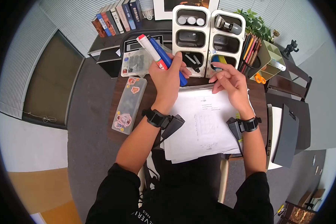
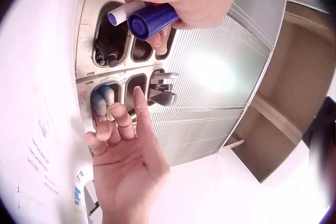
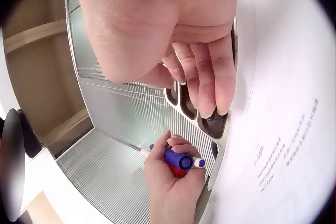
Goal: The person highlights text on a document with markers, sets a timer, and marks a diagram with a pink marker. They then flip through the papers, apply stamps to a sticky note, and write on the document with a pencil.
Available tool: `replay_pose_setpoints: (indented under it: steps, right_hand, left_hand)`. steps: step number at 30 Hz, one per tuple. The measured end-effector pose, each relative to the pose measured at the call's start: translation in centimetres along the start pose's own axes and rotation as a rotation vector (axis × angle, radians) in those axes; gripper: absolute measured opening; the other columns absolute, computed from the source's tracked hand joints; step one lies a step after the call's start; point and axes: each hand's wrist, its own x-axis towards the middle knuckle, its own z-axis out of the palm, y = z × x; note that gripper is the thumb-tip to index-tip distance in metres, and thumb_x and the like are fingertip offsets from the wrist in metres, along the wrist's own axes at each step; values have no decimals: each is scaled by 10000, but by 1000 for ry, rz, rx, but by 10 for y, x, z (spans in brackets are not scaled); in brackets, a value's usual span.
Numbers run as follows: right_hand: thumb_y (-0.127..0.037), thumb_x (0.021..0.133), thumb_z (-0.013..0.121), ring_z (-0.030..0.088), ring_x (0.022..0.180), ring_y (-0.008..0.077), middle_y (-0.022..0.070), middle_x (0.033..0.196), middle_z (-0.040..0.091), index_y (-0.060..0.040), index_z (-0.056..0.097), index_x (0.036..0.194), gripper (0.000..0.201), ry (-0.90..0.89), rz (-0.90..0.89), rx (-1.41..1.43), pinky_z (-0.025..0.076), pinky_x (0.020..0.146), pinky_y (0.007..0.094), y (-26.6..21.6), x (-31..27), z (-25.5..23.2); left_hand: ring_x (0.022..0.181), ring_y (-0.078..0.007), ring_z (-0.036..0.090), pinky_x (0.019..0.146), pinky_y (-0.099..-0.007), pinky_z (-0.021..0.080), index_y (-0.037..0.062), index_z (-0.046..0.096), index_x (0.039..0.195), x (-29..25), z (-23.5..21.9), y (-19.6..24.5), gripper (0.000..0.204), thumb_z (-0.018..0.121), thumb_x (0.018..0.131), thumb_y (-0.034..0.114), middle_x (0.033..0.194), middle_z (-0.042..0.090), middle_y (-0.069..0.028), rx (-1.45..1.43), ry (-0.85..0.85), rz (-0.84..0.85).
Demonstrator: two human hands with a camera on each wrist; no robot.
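My left hand [image 1: 167, 80] grips a white marker with a red cap [image 1: 150, 48] and a blue marker [image 1: 164, 54] together, above the papers' far edge. In the left wrist view the ends of the blue marker [image 2: 152, 22] and the white marker [image 2: 125, 12] stick out of that hand. My right hand [image 1: 233, 87] holds nothing, its fingers loosely bent in front of the right organizer [image 1: 210, 44]. Markers with blue parts [image 2: 105, 99] lie in one of its compartments. Dark items [image 1: 192, 59] lie in the left organizer's nearest compartment.
Stacked papers [image 1: 198, 123] cover the desk's middle. A stickered pencil case [image 1: 128, 106] and a calculator [image 1: 132, 46] are at the left. Colored pencils [image 1: 250, 50], orange scissors [image 1: 260, 78] and a green desk box [image 1: 268, 56] stand at the right; books [image 1: 115, 18] stand behind.
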Motion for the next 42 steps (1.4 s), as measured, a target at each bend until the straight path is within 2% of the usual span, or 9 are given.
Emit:
replay_pose_setpoints:
  steps: [5, 9, 10, 15, 19, 22, 31, 36, 42]
  right_hand:
    - [-26, 1004, 517, 702, 749, 164, 145, 985, 721, 27, 569, 1326, 331, 34, -5, 24, 579, 709, 280, 1, 1, 0]
    - [-29, 1001, 556, 706, 994, 210, 144, 1196, 681, 27, 560, 1338, 341, -102, 12, 62, 569, 850, 314, 1, -2, 4]
    - [-34, 1002, 573, 645, 1173, 230, 125, 1322, 633, 13, 538, 1383, 386, -167, -3, 69, 530, 953, 330, -1, -4, 5]
    - [8, 989, 563, 560, 1305, 226, 111, 1372, 610, -2, 525, 1422, 435, -245, -12, 111, 463, 1054, 331, 0, -8, 12]
    - [30, 974, 518, 685, 1094, 240, 159, 1243, 673, 56, 628, 1268, 315, -66, -70, 99, 546, 952, 336, 7, 0, 2]
    - [-4, 982, 501, 721, 732, 208, 169, 883, 726, 66, 680, 1118, 236, 190, -98, 146, 601, 714, 308, 3, 1, -9]
    - [-36, 990, 496, 706, 710, 195, 142, 855, 719, 71, 675, 1126, 249, 235, -147, 191, 583, 699, 294, 4, 1, -18]
    - [-32, 987, 498, 705, 702, 192, 135, 844, 718, 72, 681, 1118, 248, 234, -151, 194, 581, 692, 290, 4, 1, -19]
    - [-28, 985, 499, 704, 699, 190, 135, 839, 717, 72, 686, 1110, 247, 232, -138, 200, 587, 684, 286, 5, 1, -18]
  left_hand:
    - [541, -209, 654, 451, -300, 494, 20, 553, 906, 2, -5, -3, 183, 711, 931, 108, 718, 639, -110, -4, 3, -18]
    - [575, -227, 690, 471, -297, 525, 12, 567, 904, -2, -3, 1, 176, 704, 936, 119, 739, 663, -122, 0, -128, -126]
    - [575, -227, 690, 471, -297, 525, 12, 567, 904, -3, -2, 2, 176, 704, 936, 119, 739, 663, -122, -1, -131, -121]
    - [641, -255, 729, 487, -287, 554, 0, 563, 953, -6, 0, 0, 192, 703, 937, 130, 772, 688, -146, 86, -215, -120]
    - [705, -271, 750, 494, -298, 566, 7, 557, 958, -9, 2, -1, 187, 698, 940, 129, 844, 713, -176, 108, -290, -131]
    - [831, -291, 762, 544, -326, 611, 1, 545, 959, -11, 5, -6, 180, 686, 942, 112, 934, 725, -204, 88, -333, -169]
    - [984, -320, 739, 599, -365, 644, -21, 533, 964, -16, 7, -3, 179, 666, 950, 99, 972, 719, -204, 197, -96, -101]
    - [693, -299, 751, 475, -307, 574, -14, 535, 968, -14, 5, -3, 189, 668, 962, 120, 846, 712, -180, 238, 72, -7]
    - [627, -267, 727, 454, -295, 549, 2, 539, 921, -17, 7, 1, 190, 671, 966, 131, 801, 697, -161, 109, 53, 89]
